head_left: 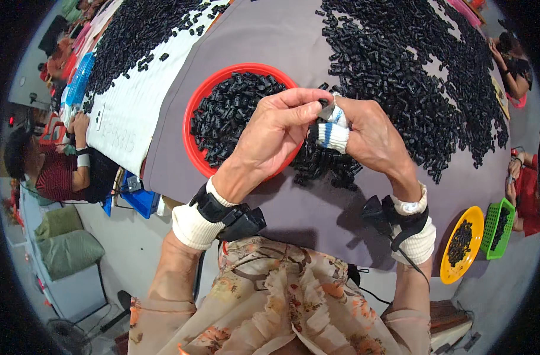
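Both my hands meet above the right rim of a red basin (pixel 190 133) filled with small black cylindrical pieces (pixel 231 109). My left hand (pixel 270 127) pinches one small black piece (pixel 323 102) between thumb and index finger. Close against it, my right hand (pixel 376 133) is closed on a white knit cloth with blue stripes (pixel 333 135); whether the cloth wraps a finger is unclear. A small greyish flat bit (pixel 327 112) shows between the fingertips, too small to name. White bands and black straps circle both wrists.
A large heap of black pieces (pixel 394 83) covers the right of the grey tabletop (pixel 222 53). Another heap (pixel 134 35) lies on a white surface at left. A yellow plate (pixel 472 228) and green basket (pixel 499 228) stand at right. Other people sit around the tables.
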`<state>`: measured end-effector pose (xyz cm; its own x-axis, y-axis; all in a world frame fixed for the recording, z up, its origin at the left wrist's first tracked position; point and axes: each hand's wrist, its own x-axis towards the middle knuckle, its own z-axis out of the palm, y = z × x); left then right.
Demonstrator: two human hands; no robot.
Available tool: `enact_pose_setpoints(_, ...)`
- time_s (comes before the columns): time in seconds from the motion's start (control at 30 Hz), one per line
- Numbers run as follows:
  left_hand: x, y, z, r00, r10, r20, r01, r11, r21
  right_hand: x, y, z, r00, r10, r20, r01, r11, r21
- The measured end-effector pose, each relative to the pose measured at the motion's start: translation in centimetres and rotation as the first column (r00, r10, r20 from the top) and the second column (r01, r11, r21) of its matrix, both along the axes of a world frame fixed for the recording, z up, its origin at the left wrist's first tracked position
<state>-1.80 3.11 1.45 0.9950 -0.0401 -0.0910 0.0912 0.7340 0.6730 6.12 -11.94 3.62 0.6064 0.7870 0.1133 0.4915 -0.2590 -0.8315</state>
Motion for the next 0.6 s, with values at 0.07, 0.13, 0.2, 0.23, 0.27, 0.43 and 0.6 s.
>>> enact_pose_setpoints(0.07, 0.2, -0.1, 0.2, 1.0, 0.001, 0.003, -0.001, 0.999, -0.045, 0.0, -0.2, 0.4, 1.0, 0.018, 0.004, -0.018, 1.0, 0.022)
enact_pose_setpoints(0.13, 0.3, -0.3, 0.3, 1.0, -0.011, 0.009, 0.012, 0.997, -0.081, 0.2, -0.5, 0.3, 0.998, 0.011, -0.062, -0.007, 0.997, 0.077)
enact_pose_setpoints(0.2, 0.4, -0.4, 0.3, 1.0, -0.016, 0.016, 0.017, 0.993, -0.115, 0.2, -0.6, 0.7, 0.986, -0.032, -0.165, 0.045, 0.996, 0.079)
enact_pose_setpoints(0.23, 0.4, -0.5, 0.1, 1.0, -0.015, 0.0, 0.014, 0.992, -0.122, 0.3, -0.6, 0.5, 0.985, -0.032, -0.169, 0.047, 0.995, 0.087)
enact_pose_setpoints(0.27, 0.4, -0.5, 0.0, 1.0, -0.013, -0.016, 0.011, 0.992, -0.128, 0.5, -0.7, 0.3, 0.988, -0.013, -0.151, 0.028, 0.995, 0.097)
enact_pose_setpoints(0.43, 0.4, -0.4, -0.4, 0.999, -0.034, 0.002, 0.034, 0.989, -0.141, 0.9, -0.5, -0.2, 0.994, 0.023, -0.103, -0.009, 0.991, 0.134)
enact_pose_setpoints(0.6, 0.7, -0.6, -0.5, 0.999, -0.036, -0.01, 0.035, 0.992, -0.125, 1.3, -0.7, -0.4, 0.996, 0.025, -0.086, -0.017, 0.995, 0.101)
